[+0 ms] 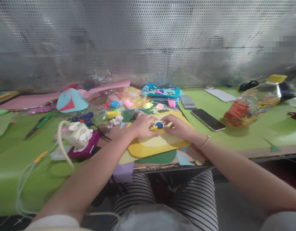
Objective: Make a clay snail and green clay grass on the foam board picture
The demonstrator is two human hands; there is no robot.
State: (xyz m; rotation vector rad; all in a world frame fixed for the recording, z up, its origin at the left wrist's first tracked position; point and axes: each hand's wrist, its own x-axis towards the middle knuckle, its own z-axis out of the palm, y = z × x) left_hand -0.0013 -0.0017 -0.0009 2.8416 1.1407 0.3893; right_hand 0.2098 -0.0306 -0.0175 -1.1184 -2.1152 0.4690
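A small blue and yellow figure (159,125), apparently of modelling clay, lies on a yellow card with a paler middle (150,146). On its left side rests my left hand (143,125), fingers curved and apart, the tips close to the yellow part; whether they touch it I cannot tell. My right hand (178,127) is at the right of the blue ball, its fingers bent and spread with a gap to the ball. Lumps of coloured clay lie just beyond the card, among them a yellow lump (113,113), a white lump (116,120) and a pink lump (171,104).
To the right are a phone (208,120) and a tilted drink bottle (252,104). Left of my arm stand a purple power strip (86,146) with cables and a blue glue gun (84,118). A blue decorated paper piece (163,90) lies before the perforated metal panel (148,41).
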